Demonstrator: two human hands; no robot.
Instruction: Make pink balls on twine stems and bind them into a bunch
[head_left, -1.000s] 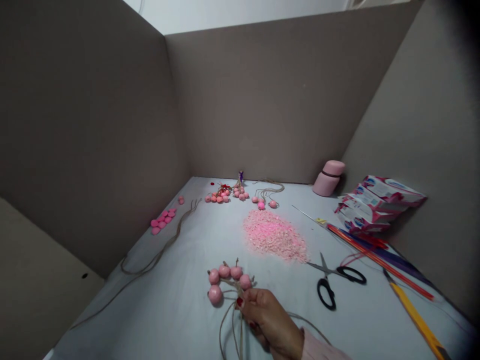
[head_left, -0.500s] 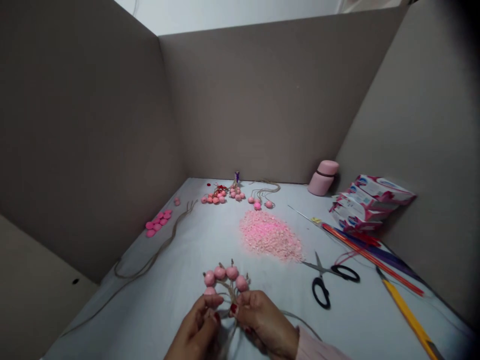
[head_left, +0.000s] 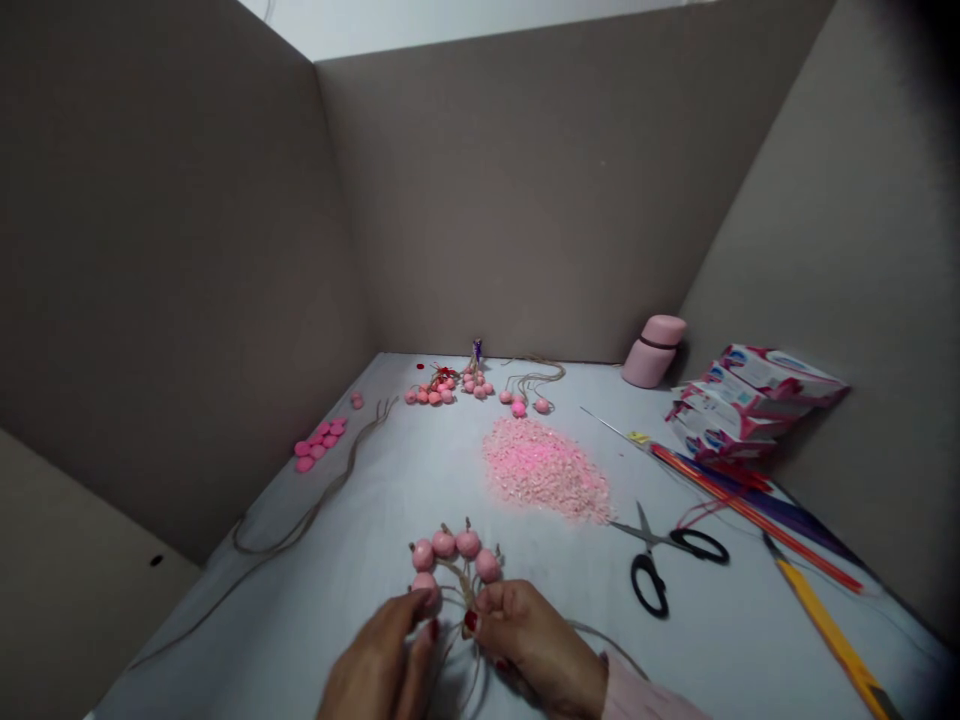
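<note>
Twine stems (head_left: 466,600) of a pink ball cluster (head_left: 454,556) (low on the table (head_left: 360,560), near the front edge) are pinched by the right hand (head_left: 536,645) and left hand (head_left: 386,660), fingers closed. Gathering seems underway; a steady grip is called for next.

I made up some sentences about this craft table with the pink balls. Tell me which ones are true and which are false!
1. Both hands hold the bunch of round pink balls on brown twine stems. True: left hand, right hand.
2. The black-handled scissors lie left of the bunch. False: they lie to its right.
3. A heap of tiny pink flakes sits on the table. True.
4. The pink cylindrical bottle lies by the hands. False: it stands at the back wall.
</note>
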